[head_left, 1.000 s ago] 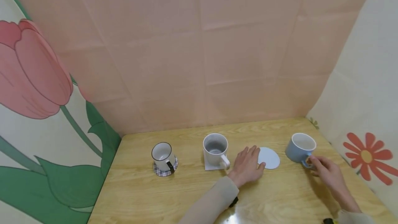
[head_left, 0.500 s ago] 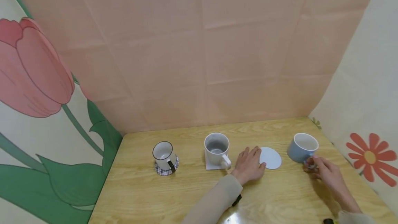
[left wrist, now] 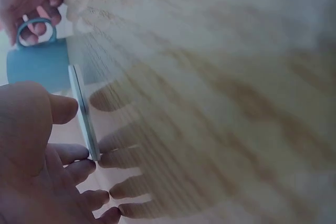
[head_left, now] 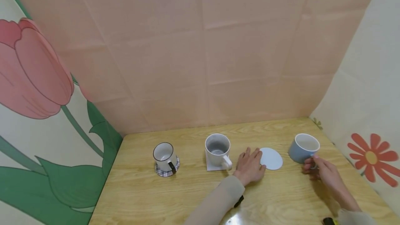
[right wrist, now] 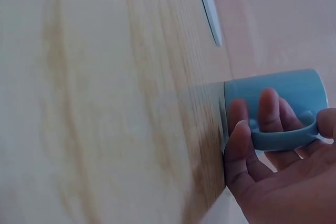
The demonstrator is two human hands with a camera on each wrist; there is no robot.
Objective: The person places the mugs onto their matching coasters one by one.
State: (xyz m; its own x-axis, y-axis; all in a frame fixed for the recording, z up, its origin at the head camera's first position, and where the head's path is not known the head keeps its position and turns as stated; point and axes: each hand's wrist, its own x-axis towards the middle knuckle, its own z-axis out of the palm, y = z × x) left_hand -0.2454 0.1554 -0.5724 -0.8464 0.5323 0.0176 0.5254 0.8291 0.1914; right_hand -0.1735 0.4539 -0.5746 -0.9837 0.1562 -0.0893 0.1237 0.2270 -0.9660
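A light blue mug [head_left: 299, 152] with a white inside stands upright on the table at the right. My right hand [head_left: 328, 173] holds it by the handle [right wrist: 283, 139], fingers inside the loop and the thumb at the upper end, as the right wrist view shows. To its left lies a round pale blue coaster [head_left: 272, 159]. Palm down beside that coaster, my left hand [head_left: 249, 167] touches its left edge with thumb and index fingertip. In the left wrist view the coaster [left wrist: 84, 114] appears edge-on beside these fingers.
A white mug [head_left: 217, 150] stands on a square white coaster [head_left: 212, 167], left of my left hand. Further left, a black-rimmed white mug [head_left: 163, 159] sits on a round checked coaster [head_left: 159, 172]. Printed cloths hang behind and beside the wooden table [head_left: 140, 190].
The fingers of my right hand have shifted on the mug's handle, reaching into the loop and covering it in the head view. My left hand, the coasters and the mugs stay put.
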